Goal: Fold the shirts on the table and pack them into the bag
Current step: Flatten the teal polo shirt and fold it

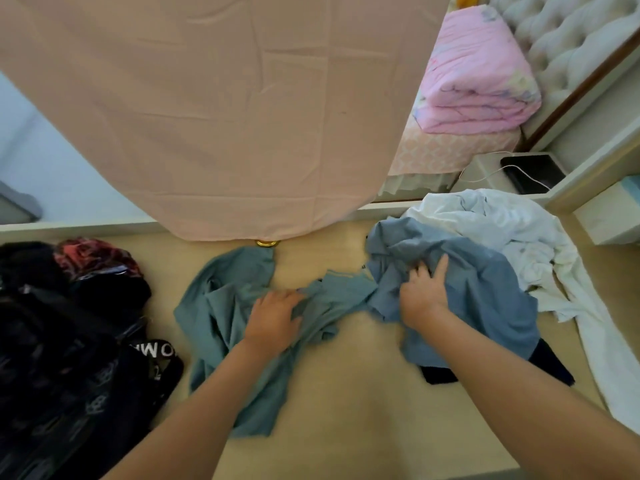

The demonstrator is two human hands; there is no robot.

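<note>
A crumpled teal shirt (225, 313) lies in the middle of the beige table (346, 410). My left hand (273, 318) rests on it, its fingers curled into the cloth near the shirt's right part. To the right is a pile: a blue shirt (485, 299) on top, a white shirt (512, 233) behind and beside it, a dark garment (550, 365) sticking out underneath. My right hand (424, 292) lies on the blue shirt, fingers bent and digging into its folds. A black bag (62, 341) with white lettering sits at the left edge.
A pale pink cloth (214, 109) hangs over the table's far side. Behind it at the right are a folded pink quilt (478, 74), a tufted headboard (568, 39) and a dark device with a white cable (533, 173). A gold knob (266, 242) shows under the cloth.
</note>
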